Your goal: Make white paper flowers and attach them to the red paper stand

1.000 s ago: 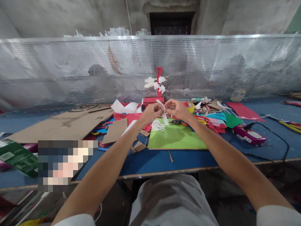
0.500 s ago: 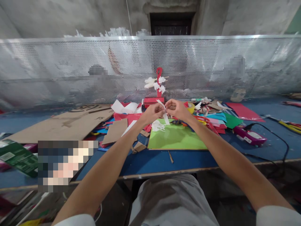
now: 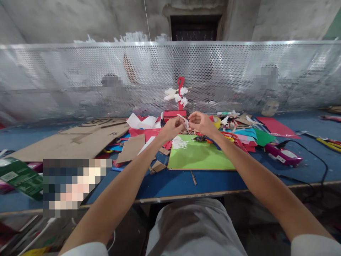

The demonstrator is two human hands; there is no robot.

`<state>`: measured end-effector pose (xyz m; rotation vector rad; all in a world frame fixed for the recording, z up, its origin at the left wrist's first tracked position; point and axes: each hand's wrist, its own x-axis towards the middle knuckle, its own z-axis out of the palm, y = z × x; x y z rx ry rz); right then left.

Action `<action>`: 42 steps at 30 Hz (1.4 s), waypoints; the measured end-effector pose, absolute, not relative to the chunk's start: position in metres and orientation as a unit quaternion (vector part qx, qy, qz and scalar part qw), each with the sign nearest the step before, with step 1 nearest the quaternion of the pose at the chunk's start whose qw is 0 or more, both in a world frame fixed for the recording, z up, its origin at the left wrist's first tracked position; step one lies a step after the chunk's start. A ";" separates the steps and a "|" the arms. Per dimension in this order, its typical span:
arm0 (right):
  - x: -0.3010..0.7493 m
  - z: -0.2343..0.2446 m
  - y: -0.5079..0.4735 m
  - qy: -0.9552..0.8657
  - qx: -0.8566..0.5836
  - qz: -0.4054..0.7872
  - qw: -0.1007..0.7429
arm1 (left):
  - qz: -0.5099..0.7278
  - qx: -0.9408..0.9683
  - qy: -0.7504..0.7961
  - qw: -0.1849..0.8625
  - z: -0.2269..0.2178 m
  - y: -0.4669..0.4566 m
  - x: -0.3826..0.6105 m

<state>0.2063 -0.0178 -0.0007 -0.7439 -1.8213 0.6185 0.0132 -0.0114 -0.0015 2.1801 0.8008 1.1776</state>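
Above the far edge of a bright green sheet, a narrow white paper strip is held up, turned nearly edge-on. It is pinched between the thumb and fingers of the left hand. The fingertips of the right hand are set against its other side; whether they are closed on it cannot be told. Below, a crumpled white paper piece is laid on the sheet's left part. Behind the hands, a red stand is dotted with white paper flowers. On the blue surface, a large cardboard sheet is spread to the left, and a purple box is placed to the right.
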 end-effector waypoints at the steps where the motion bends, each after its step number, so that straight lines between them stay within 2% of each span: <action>1: 0.206 -0.001 -0.017 -0.756 -0.310 0.256 0.516 | 0.441 0.806 0.299 0.260 -0.002 -0.011 0.013; 8: 0.205 0.000 -0.018 -0.759 -0.299 0.265 0.515 | 0.469 0.799 0.258 0.272 -0.004 -0.008 0.011; 15: 0.204 0.001 -0.023 -0.769 -0.304 0.260 0.499 | 0.448 0.802 0.253 0.303 -0.004 -0.009 0.012; 23: 0.207 0.003 -0.019 -0.757 -0.320 0.243 0.516 | 0.457 0.797 0.321 0.231 -0.006 0.000 0.007; 27: 0.209 0.003 -0.018 -0.770 -0.338 0.220 0.495 | 0.470 0.794 0.325 0.205 -0.004 -0.001 0.006; 34: 0.200 -0.001 -0.028 -0.794 -0.322 0.270 0.439 | 0.460 0.811 0.274 0.235 -0.006 -0.005 0.009; 42: 0.213 0.005 -0.020 -0.779 -0.372 0.169 0.476 | 0.460 0.795 0.357 0.167 -0.003 -0.004 0.006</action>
